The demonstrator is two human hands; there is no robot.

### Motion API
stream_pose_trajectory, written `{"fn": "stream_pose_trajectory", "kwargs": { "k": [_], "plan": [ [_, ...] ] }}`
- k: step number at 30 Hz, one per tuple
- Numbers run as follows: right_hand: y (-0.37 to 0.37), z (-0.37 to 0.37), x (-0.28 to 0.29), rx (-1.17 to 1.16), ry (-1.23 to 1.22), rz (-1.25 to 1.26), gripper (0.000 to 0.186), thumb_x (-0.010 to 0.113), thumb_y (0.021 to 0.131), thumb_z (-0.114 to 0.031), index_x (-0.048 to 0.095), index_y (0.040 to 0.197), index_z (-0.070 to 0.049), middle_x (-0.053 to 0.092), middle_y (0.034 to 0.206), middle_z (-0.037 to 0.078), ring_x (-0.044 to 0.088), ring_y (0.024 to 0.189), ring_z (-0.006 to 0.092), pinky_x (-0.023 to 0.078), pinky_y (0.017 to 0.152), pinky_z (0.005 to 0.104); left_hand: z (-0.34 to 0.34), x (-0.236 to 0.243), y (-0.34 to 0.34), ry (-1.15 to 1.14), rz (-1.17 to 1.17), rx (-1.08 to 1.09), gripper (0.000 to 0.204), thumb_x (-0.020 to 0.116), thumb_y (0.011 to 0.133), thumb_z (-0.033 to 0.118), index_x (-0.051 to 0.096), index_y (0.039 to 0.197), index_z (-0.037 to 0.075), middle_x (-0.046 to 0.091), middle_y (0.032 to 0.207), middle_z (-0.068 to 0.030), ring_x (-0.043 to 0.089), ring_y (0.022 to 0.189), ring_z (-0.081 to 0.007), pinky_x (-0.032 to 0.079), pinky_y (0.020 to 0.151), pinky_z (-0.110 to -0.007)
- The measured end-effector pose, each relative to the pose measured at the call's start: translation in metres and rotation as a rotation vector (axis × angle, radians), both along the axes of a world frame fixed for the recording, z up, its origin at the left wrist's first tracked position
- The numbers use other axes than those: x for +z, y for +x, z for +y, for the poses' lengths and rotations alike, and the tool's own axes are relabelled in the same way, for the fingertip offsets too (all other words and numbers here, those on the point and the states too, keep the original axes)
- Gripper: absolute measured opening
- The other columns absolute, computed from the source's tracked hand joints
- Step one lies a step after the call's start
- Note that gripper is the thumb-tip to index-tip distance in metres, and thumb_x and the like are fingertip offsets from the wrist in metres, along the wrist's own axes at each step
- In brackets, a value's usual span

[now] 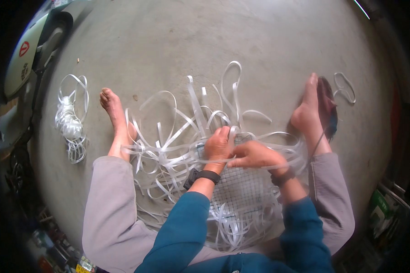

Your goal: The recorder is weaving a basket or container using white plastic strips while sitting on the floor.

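1. Left hand [218, 144]: back up, fingers curled in tight among the strips. Exact pinch hidden; cannot tell what it holds. Dark band on wrist.
2. Right hand [258, 154]: just beside it, reaching leftward, thumb pointing at the left hand. Motion-blurred; cannot tell whether the fingers pinch a strip. Dark band here too.
3. Both forearms, in teal long sleeves [182, 223], come up from the lower edge and angle inward.
4. Pale flat panel with a fine dark grid pattern [242, 187]: between the legs, under and below the hands. Small even squares, a few greenish lines.
5. Loose flat white strips, glossy and ribbon-like [194, 102]: spread out around the panel, in tall loops and curls beyond the hands, tangled at left and at the near edge.
6. Tied-up bundle of white strip [70, 125]: on the floor, left of the bare left foot [115, 111], bunched in the middle, looped at both ends.
7. Smooth grey concrete floor [168, 45]; greyish-mauve cloth trousers [111, 200], creased, legs spread wide.
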State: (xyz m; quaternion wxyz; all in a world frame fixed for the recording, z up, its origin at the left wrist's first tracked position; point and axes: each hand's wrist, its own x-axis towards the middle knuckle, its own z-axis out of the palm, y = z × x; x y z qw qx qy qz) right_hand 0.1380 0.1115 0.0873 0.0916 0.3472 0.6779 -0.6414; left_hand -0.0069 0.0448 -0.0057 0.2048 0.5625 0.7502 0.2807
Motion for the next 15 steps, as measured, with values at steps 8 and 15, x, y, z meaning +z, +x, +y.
{"fn": "stream_pose_trajectory", "kwargs": {
  "k": [8, 15],
  "plan": [
    [-0.022, 0.024, 0.04, -0.639, 0.059, 0.248, 0.021, 0.064, 0.092, -0.019, 0.069, 0.094, 0.001, 0.063, 0.068, 0.002, 0.059, 0.062, 0.0088, 0.047, 0.056, 0.0245, -0.004, -0.001, 0.0, -0.051, 0.048, -0.024, 0.019, 0.067, 0.085, 0.025, 0.059, 0.099, 0.015, 0.063, 0.091, -0.0098, 0.063, 0.078, -0.0367, 0.05, 0.063, -0.047],
    [0.007, 0.042, 0.015, -0.942, -0.035, 0.402, 0.017, 0.061, 0.096, -0.017, 0.066, 0.092, -0.002, 0.06, 0.067, 0.001, 0.051, 0.053, 0.0065, 0.04, 0.046, 0.0207, 0.0, -0.002, 0.0, 0.007, 0.019, -0.01, 0.022, 0.069, 0.085, 0.028, 0.058, 0.099, 0.016, 0.064, 0.091, -0.0089, 0.064, 0.075, -0.0353, 0.051, 0.062, -0.046]
  ]
}}
